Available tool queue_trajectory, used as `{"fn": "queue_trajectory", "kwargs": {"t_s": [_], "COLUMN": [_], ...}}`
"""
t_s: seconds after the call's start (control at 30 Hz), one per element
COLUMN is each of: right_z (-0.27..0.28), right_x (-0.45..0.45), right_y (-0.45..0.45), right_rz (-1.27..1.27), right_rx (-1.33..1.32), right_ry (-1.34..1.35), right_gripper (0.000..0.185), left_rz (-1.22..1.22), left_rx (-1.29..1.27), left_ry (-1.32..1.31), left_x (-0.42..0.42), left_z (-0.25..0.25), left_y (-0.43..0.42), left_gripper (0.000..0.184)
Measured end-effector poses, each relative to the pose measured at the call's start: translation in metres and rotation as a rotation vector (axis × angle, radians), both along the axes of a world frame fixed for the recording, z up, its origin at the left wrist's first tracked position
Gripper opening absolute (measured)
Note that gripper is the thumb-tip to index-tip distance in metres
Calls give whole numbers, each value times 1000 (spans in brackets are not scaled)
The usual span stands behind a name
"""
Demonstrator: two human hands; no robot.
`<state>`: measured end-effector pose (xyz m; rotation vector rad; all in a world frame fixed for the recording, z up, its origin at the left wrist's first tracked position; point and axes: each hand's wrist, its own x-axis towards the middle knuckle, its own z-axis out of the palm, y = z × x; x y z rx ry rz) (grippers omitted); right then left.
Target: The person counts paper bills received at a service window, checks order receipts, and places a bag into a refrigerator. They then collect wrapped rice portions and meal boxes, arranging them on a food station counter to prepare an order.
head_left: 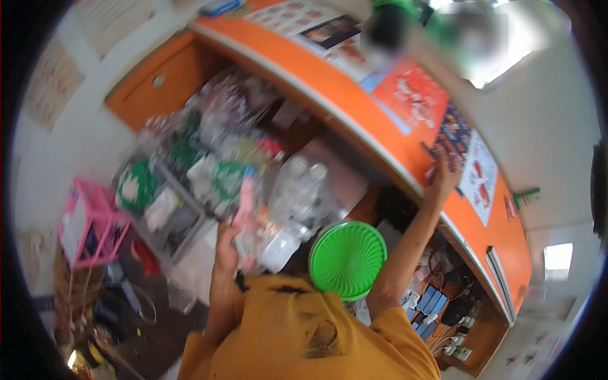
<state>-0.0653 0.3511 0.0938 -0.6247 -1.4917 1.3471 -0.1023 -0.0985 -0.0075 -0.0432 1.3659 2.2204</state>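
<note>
From the head view, the left hand meets a slim pink, blue-topped object beside clear plastic containers, the right hand reaches a dark-blue patterned sheet on the orange counter, both grips too blurred to tell.

Looks bright over the counter, dim in the recess beneath. Burns out to white in the glare at upper right and a smaller patch at far right. Softens bags and left hand with blur, bends the counter into an arc, blackens towards the corners.
</note>
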Motion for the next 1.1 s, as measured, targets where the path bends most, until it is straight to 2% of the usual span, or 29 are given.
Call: {"fn": "queue_trajectory", "kwargs": {"t_s": [0.07,0.13,0.2,0.27,0.33,0.37,0.47,0.5,0.6,0.7,0.9,1.0,1.1], "right_z": [6,24,38,34,29,17,4,2,-2,-4,-4,-16,-14], "right_x": [0,-1,6,-1,1,-1,-4,-4,-5,-4,0,-2,-4], "right_y": [-19,-76,-162,-209,-244,-249,-244,-241,-240,-242,-246,-245,-239], "right_rz": [-157,-153,265,715,827,826,810,797,814,802,885,866,842], "right_rx": [111,205,114,524,314,293,196,154,203,142,147,109,115], "right_ry": [20,-116,-284,-287,-530,-530,-516,-513,-545,-579,-517,-514,-636], "right_gripper": [17,12,17,35,42,42,40,38,37,36,32,28,24], "left_rz": [-15,-15,-45,-67,-40,-31,13,-59,-67,-78,-159,-82,-95], "left_rx": [-41,-62,-100,-183,-177,-213,120,202,15,22,-236,-34,72], "left_ry": [132,206,279,357,360,415,135,165,347,421,688,524,325], "left_x": [-4,-7,-6,-5,-1,-2,0,-1,-2,-2,-6,0,2], "left_z": [11,25,31,33,47,48,38,35,38,51,53,47,45], "left_y": [10,19,26,33,39,37,24,19,28,42,47,46,36], "left_gripper": [57,59,62,64,64,64,65,67,68,69,74,73,75]}}
